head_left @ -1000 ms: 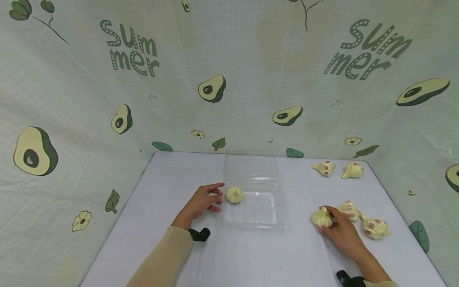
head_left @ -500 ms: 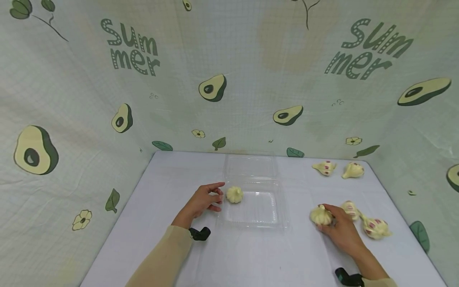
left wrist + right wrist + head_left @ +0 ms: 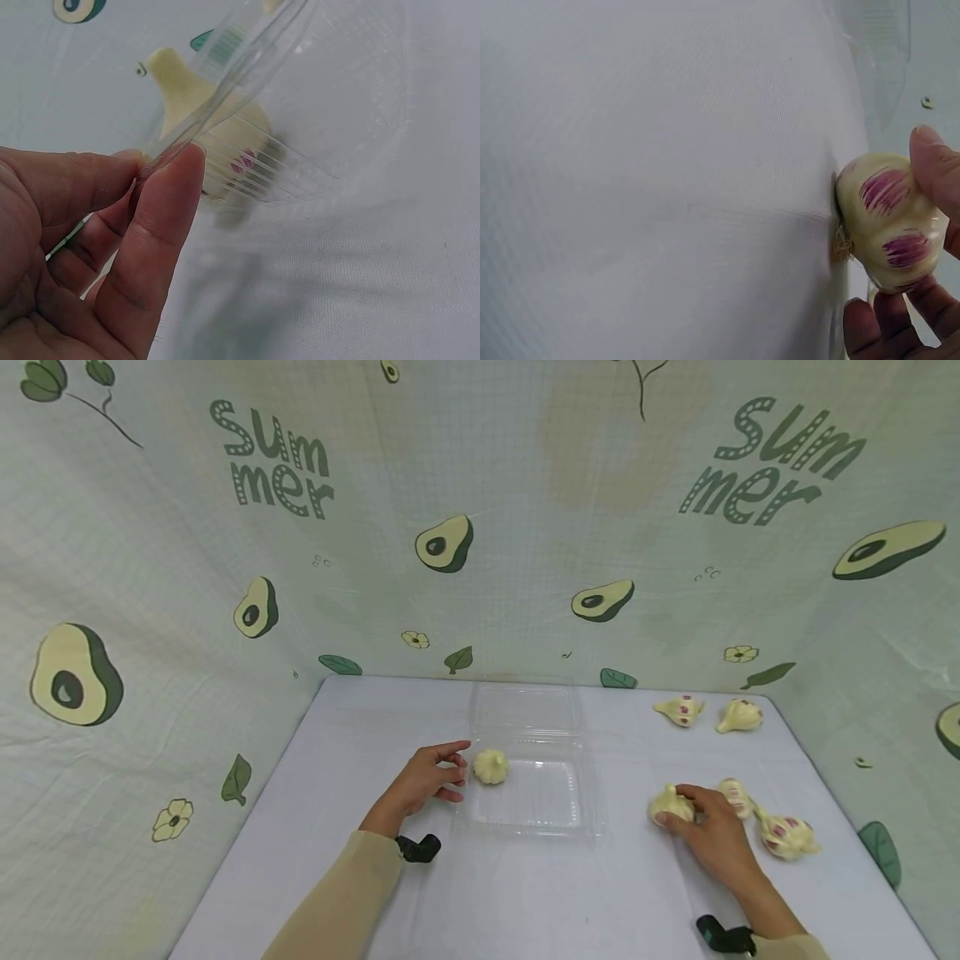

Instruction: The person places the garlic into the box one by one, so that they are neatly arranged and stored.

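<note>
Currently, the left hand (image 3: 431, 779) pinches the clear box (image 3: 543, 806) by its left rim, plastic caught between thumb and a finger. The box lies about midway between the table's (image 3: 540, 902) left and right edges, with its lid (image 3: 525, 708) laid open toward the far edge. Inside, just beside the left wall, sits one bulb (image 3: 491, 767), stem up. The right hand (image 3: 716, 837) holds a second bulb (image 3: 670, 807), thumb on one side and fingers on the other, between the box and the right edge; I cannot tell whether it touches the table. Purple streaks and a tuft of roots (image 3: 842, 246) show on it. Two bulbs (image 3: 786, 837) lie near the right edge, just beyond that hand, and another pair (image 3: 679, 711) near the far right corner.
</note>
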The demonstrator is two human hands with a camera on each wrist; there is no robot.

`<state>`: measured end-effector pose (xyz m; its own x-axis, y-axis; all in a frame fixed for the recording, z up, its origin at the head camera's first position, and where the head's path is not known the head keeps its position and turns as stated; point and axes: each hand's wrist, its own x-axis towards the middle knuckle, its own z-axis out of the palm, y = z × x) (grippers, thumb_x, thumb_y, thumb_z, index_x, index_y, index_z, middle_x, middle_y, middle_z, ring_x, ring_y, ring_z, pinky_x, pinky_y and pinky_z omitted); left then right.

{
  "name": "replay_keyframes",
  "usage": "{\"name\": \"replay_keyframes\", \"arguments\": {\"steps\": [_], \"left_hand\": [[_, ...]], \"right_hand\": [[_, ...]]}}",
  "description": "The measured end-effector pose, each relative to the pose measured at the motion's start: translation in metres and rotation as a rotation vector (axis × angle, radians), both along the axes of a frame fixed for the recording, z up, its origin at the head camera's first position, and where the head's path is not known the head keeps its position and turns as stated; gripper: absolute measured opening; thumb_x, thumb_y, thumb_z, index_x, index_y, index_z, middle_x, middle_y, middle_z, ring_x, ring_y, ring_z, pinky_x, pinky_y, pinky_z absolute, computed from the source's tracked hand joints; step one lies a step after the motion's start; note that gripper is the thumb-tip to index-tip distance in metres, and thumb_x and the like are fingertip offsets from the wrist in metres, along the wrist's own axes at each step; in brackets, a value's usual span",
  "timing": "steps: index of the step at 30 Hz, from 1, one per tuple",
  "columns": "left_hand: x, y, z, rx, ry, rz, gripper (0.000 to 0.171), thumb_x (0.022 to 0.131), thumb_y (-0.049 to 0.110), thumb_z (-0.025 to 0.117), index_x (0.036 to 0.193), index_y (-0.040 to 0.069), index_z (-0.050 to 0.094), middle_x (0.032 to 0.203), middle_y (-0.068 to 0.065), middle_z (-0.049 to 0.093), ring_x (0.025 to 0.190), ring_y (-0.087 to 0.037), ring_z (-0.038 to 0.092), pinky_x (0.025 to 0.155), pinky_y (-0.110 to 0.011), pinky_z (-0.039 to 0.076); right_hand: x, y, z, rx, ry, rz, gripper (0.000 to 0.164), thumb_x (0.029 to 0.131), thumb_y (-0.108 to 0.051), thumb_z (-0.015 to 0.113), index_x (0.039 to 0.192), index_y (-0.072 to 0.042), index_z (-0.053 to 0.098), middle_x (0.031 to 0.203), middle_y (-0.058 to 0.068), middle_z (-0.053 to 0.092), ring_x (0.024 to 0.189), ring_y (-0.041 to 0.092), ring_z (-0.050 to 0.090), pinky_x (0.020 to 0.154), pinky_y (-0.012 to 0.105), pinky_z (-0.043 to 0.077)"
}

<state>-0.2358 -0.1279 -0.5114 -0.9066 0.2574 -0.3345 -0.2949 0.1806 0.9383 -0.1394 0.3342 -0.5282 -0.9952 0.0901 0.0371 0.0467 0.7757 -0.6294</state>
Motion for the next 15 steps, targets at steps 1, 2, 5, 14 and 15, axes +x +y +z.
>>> {"name": "replay_keyframes", "arguments": {"steps": [1,2,5,14,15], "left_hand": [[0.0001,0.0000,0.0001,-0.002,0.002,0.000,0.060,0.098,-0.004,0.068,0.154,0.014,0.057,0.117,-0.011,0.059,0.087,-0.018,0.066,0.066,-0.034,0.067],[0.0000,0.0000,0.0000,-0.004,0.002,0.000,0.060,0.098,-0.004,0.068,0.154,0.015,0.057,0.118,-0.011,0.059,0.087,-0.018,0.066,0.066,-0.034,0.067],[-0.0001,0.0002,0.0003,-0.005,0.002,0.001,0.060,0.098,-0.004,0.068,0.154,0.015,0.057,0.118,-0.011,0.059,0.087,-0.018,0.066,0.067,-0.034,0.067],[-0.0007,0.0000,0.0016,-0.010,-0.008,0.000,0.061,0.098,-0.004,0.068,0.154,0.015,0.057,0.118,-0.011,0.059,0.087,-0.018,0.066,0.068,-0.033,0.067],[-0.0007,-0.0001,0.0017,-0.008,-0.010,0.001,0.061,0.098,-0.005,0.068,0.154,0.015,0.056,0.119,-0.011,0.059,0.087,-0.018,0.066,0.068,-0.033,0.067]], "right_hand": [[-0.0006,-0.0003,0.0003,0.005,-0.007,-0.008,0.065,0.094,-0.033,0.082,0.140,0.006,0.059,0.134,0.033,0.057,0.116,0.043,0.058,0.087,0.046,0.051],[-0.0009,-0.0005,0.0006,0.008,-0.010,-0.017,0.064,0.094,-0.031,0.082,0.141,0.006,0.059,0.133,0.032,0.058,0.115,0.042,0.060,0.084,0.040,0.052],[-0.0025,-0.0013,0.0016,0.012,-0.020,-0.035,0.062,0.095,-0.029,0.080,0.142,0.005,0.058,0.131,0.032,0.062,0.110,0.039,0.063,0.077,0.030,0.052],[-0.0042,-0.0056,0.0049,0.069,0.041,0.000,0.053,0.094,-0.022,0.080,0.138,0.002,0.063,0.122,0.032,0.067,0.099,0.036,0.058,0.072,0.039,0.047],[-0.0046,-0.0061,0.0054,0.062,0.045,0.010,0.052,0.094,-0.020,0.079,0.138,0.002,0.063,0.122,0.031,0.067,0.097,0.035,0.060,0.072,0.037,0.048]]}}
